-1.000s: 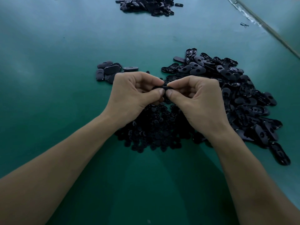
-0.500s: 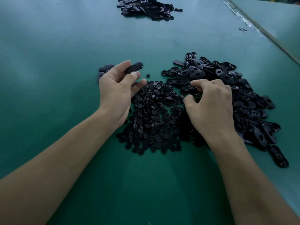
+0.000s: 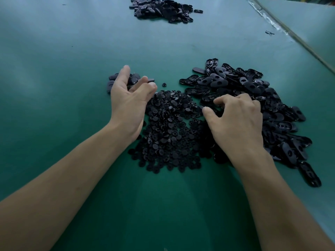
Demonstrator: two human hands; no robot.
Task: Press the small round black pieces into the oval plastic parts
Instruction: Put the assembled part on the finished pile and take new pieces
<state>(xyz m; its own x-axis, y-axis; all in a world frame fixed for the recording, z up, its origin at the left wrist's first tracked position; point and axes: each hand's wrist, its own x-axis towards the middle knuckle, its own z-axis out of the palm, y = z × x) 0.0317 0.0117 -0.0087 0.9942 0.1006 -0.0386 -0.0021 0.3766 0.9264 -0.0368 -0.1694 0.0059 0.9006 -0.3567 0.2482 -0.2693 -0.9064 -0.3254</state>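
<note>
Surface: green table [image 3: 72, 91], matte, filling nearly the whole view; a pale seam [image 3: 273, 22] runs diagonally across its far right.
Round stock: the small round black pieces [image 3: 168, 138] lie in a dense pile at centre, between the two forearms; one stray round piece [image 3: 164, 84] sits apart, just beyond the pile.
Oval stock: the oval plastic parts [image 3: 253, 84] lie in a heap to the right of the round pile, the two touching along their shared edge.
Left group: a small cluster [image 3: 110, 82] of oval parts lies flat at the left, partly hidden behind the left hand [image 3: 128, 104].
Background: a far pile [image 3: 163, 9] of dark parts sits at the table's far side, well apart; a loose part [image 3: 198, 11] lies just beside it.
Left grip: left hand is raised over the small cluster, at the round pile's left edge; fingers spread and relaxed, nothing held.
Right grip: right hand [image 3: 237, 122] is knuckles-up over the border of the round pile and the oval heap; fingers curled, thumb and forefinger close together at the pile; whether they hold a piece cannot be told.
</note>
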